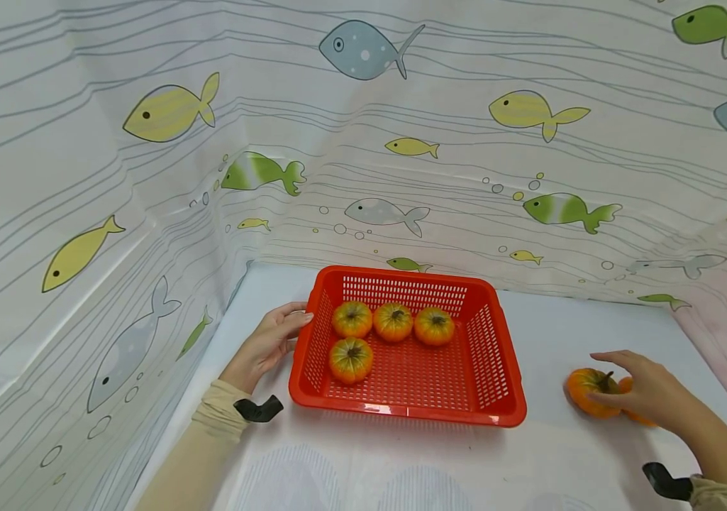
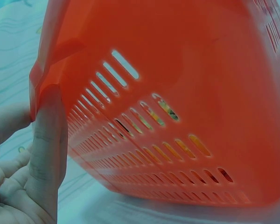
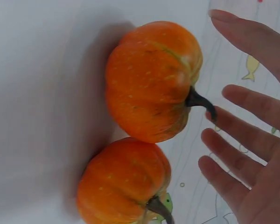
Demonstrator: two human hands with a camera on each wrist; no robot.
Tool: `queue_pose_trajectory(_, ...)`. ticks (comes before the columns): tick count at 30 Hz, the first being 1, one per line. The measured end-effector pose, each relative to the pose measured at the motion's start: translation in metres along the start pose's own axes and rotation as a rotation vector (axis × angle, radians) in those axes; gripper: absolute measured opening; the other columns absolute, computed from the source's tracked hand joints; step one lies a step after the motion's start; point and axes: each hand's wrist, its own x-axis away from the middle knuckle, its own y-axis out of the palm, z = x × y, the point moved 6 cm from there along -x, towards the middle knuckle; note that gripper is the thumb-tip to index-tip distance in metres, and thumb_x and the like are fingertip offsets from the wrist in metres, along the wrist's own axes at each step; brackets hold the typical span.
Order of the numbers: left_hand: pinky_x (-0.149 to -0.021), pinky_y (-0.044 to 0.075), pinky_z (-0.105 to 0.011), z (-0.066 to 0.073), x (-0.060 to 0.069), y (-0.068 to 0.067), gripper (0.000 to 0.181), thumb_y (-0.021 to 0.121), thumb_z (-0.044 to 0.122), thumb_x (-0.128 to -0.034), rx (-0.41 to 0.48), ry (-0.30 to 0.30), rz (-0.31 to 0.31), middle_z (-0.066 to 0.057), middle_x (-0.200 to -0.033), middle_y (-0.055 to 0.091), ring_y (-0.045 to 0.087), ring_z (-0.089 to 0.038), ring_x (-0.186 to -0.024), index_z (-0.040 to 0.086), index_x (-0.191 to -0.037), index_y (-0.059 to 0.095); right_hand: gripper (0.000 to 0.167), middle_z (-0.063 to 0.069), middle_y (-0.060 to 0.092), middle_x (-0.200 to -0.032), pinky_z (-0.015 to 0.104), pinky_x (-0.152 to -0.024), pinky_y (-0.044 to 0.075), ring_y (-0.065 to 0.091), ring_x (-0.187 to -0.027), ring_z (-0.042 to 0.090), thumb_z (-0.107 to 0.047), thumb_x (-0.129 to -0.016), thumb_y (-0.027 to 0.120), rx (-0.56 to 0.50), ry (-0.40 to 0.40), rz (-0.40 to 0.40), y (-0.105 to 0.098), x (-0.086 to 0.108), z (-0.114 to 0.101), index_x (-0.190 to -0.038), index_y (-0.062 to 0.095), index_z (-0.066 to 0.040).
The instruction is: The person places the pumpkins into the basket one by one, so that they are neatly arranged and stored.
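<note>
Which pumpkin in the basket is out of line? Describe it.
Find the red basket held by the left hand. In the head view, three pumpkins inside line its far side. The fourth pumpkin sits nearer, in front of the row's left end, the only one out of line.

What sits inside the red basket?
The red basket holds four orange pumpkins: three in a row near its far wall, one in front of the row's leftmost. Whatever lies directly beneath them is covered and cannot be seen.

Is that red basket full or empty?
Partly full: the basket holds four pumpkins, with bare space showing at its front right.
</note>
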Motion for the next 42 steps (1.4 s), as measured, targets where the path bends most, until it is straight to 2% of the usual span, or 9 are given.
queue_pose_trajectory(5,-0.08,0.065,-0.029,0.0,-0.001,-0.001,0.05,0.061,0.017,-0.1049,-0.008,-0.002,0.005,0.002,-0.111,0.073,0.074,-0.011,-0.092,-0.002,-0.146,0.041,0.075,0.031,0.065,-0.127,0.077,-0.092,0.046,0.056,-0.117,0.055,-0.043,-0.078,0.089,-0.018,0.007,-0.029,0.009,0.002,0.007,-0.132,0.063,0.002)
queue_pose_trajectory(13,-0.08,0.065,-0.029,0.0,-0.001,-0.001,0.049,0.062,0.017,-0.1044,-0.006,-0.004,0.011,0.003,-0.11,0.073,0.074,-0.011,-0.091,-0.002,-0.145,0.042,0.076,0.032,0.065,-0.127,0.076,-0.093,0.047,0.058,-0.115,0.054,-0.04,-0.076,0.091,-0.02,0.0,-0.013,0.015,0.003,0.012,-0.13,0.063,0.004)
queue_pose_trajectory(21,-0.081,0.065,-0.029,-0.001,-0.001,0.0,0.049,0.061,0.016,-0.1049,0.011,-0.001,0.005,0.003,-0.11,0.073,0.074,-0.011,-0.093,-0.003,-0.146,0.041,0.076,0.027,0.069,-0.117,0.074,-0.092,0.049,0.063,-0.107,0.047,-0.036,-0.075,0.092,-0.031,-0.005,-0.007,0.021,0.003,0.019,-0.13,0.06,0.006)
queue_pose_trajectory(32,-0.081,0.065,-0.029,0.0,0.0,0.0,0.048,0.061,0.014,-0.1048,0.019,-0.002,0.003,0.002,-0.111,0.073,0.074,-0.011,-0.093,-0.002,-0.145,0.041,0.078,0.032,0.063,-0.127,0.076,-0.093,0.048,0.058,-0.114,0.052,-0.038,-0.075,0.092,-0.056,0.018,0.024,0.022,0.005,0.018,-0.132,0.059,0.003)
queue_pose_trajectory(37,-0.081,0.065,-0.029,0.0,0.0,0.0,0.051,0.061,0.015,-0.1047,0.01,-0.004,0.002,0.003,-0.111,0.073,0.074,-0.011,-0.094,-0.002,-0.147,0.04,0.079,0.033,0.059,-0.129,0.075,-0.093,0.049,0.056,-0.115,0.052,-0.036,-0.073,0.093,-0.079,0.002,0.076,0.021,0.007,0.015,-0.134,0.058,0.001)
queue_pose_trajectory(39,-0.081,0.065,-0.029,0.0,0.0,0.0,0.05,0.061,0.015,-0.1048,0.01,-0.002,0.001,0.003,-0.111,0.073,0.074,-0.011,-0.094,-0.003,-0.147,0.04,0.077,0.03,0.06,-0.127,0.059,-0.093,0.058,0.058,-0.112,0.043,-0.035,-0.072,0.095,-0.081,-0.017,0.119,0.018,0.007,0.014,-0.133,0.06,-0.002)
queue_pose_trajectory(41,-0.081,0.064,-0.029,0.0,0.0,0.0,0.05,0.061,0.014,-0.1049,0.01,-0.002,-0.001,0.003,-0.111,0.073,0.074,-0.011,-0.094,-0.003,-0.147,0.04,0.075,0.026,0.061,-0.124,0.034,-0.089,0.061,0.059,-0.111,0.02,-0.033,-0.071,0.096,-0.082,-0.04,0.163,0.016,0.007,0.013,-0.132,0.061,-0.005)
queue_pose_trajectory(42,-0.08,0.064,-0.028,0.0,0.001,0.0,0.05,0.06,0.014,-0.1049,0.011,-0.002,0.0,0.003,-0.111,0.073,0.075,-0.011,-0.094,-0.003,-0.147,0.04,0.074,0.023,0.062,-0.124,0.022,-0.085,0.058,0.055,-0.11,0.007,-0.033,-0.071,0.096,-0.083,-0.05,0.181,0.014,0.007,0.012,-0.131,0.062,-0.007)
